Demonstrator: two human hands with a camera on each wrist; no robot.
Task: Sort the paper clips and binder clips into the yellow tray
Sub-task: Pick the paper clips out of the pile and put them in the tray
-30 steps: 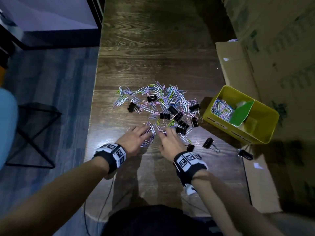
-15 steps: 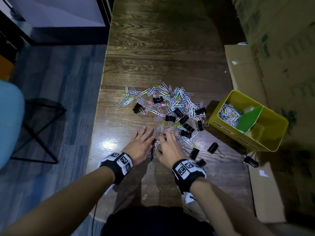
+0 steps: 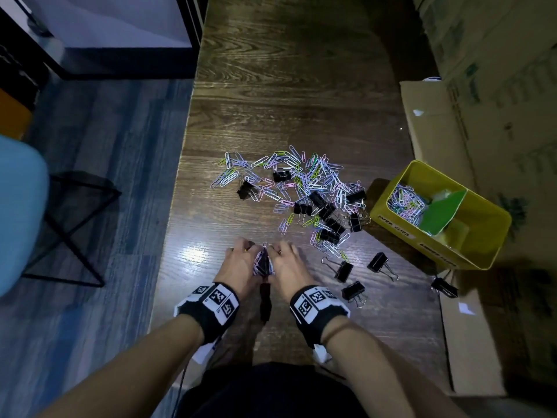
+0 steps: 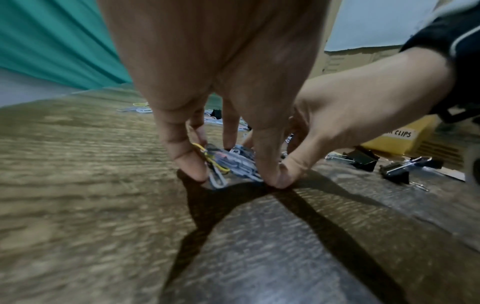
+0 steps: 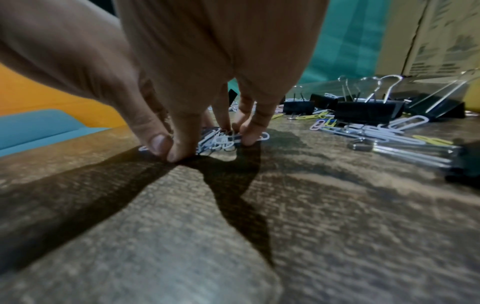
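Note:
Near the table's front, my left hand and right hand cup a small heap of paper clips between them. In the left wrist view, the left hand's fingers curl down onto the heap on the wood. In the right wrist view, the right hand's fingers press the heap from the other side. A larger pile of coloured paper clips mixed with black binder clips lies beyond. The yellow tray stands at the right. A green divider splits it, and paper clips fill its left part.
Three loose binder clips lie right of my hands, and one sits on the flat cardboard. Cardboard boxes wall the right side. The table's left edge drops to the floor by a blue chair.
Both hands have pulled back toward me and come together, dragging paper clips from the pile's near edge into a small heap. Their fingers went from flat to curled.

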